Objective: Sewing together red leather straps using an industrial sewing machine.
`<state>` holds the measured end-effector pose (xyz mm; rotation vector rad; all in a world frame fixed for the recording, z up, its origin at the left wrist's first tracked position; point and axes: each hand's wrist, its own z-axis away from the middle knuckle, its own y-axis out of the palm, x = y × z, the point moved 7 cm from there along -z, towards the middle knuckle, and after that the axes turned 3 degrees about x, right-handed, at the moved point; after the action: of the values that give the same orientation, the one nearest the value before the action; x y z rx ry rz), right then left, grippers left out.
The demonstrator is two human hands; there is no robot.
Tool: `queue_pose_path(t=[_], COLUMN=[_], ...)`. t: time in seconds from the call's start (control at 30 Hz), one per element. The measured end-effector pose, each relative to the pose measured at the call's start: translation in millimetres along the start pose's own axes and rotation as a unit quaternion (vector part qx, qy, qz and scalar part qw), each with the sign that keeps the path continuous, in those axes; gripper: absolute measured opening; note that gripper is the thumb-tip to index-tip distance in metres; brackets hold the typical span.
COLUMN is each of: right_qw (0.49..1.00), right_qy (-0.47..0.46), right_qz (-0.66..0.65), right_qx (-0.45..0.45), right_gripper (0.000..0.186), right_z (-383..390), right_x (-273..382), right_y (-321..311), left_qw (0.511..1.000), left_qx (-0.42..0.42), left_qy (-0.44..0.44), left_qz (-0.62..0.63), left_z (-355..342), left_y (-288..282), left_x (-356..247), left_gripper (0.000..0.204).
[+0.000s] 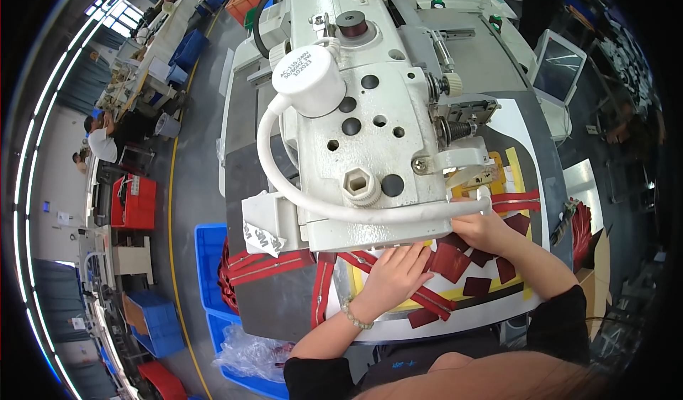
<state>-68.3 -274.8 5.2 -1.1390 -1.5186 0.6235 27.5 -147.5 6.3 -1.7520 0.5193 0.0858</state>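
Note:
A large white sewing machine head (356, 151) stands over the work plate and hides part of what lies under it. My left hand (395, 275) rests nearly flat at its front edge, fingers stretched over red zipper tape (435, 304) and dark red patches. To the right, my right hand (485, 230) reaches under the machine's front; its fingertips are hidden, so its grip does not show. Several dark red square patches (477, 286) lie loosely between and below the hands on a white sheet edged with yellow tape (523, 164). More red zipper strips (274, 266) extend leftward.
Blue bins (210, 258) stand left of the table, with clear plastic bags (250, 351) on the nearer one. A bundle of red strips (582, 233) and a cardboard box (596, 280) are at the right. A screen (560, 69) stands at the back right. Other people work far left.

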Motion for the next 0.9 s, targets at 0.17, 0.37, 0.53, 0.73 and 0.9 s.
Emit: queue_pose_path(t=[0.17,0.37,0.53,0.73,0.9], right_qw=[1.0,0.998,1.0,1.0,0.998], right_qy=[0.015,0.04,0.012,-0.014,0.014], right_qz=[-0.014,-0.034,-0.023,-0.005,-0.044], right_qx=[-0.012,0.03,0.014,0.009,0.032], right_gripper=[0.028,0.031,0.029,0.03,0.029], right_z=[5.3,6.6,3.7,4.2,2.8], right_x=[-7.6,-9.5,-7.2,-6.6,-10.9], right_y=[8.0,13.4,15.0,14.1,20.2], left_qw=[1.0,1.0,1.0,0.989,0.983], left_qx=[-0.013,-0.015,-0.005,0.021,0.059], left_qy=[0.011,-0.003,-0.013,0.044,-0.051], left_qz=[0.004,0.007,-0.002,-0.139,0.166], left_z=[-0.9,0.4,3.1,1.1,24.6], left_y=[-1.1,-1.9,-1.7,-2.5,31.7], left_x=[-3.0,-2.8,-2.0,-10.8,10.2], left_gripper=[0.046,0.045,0.046,0.047,0.049])
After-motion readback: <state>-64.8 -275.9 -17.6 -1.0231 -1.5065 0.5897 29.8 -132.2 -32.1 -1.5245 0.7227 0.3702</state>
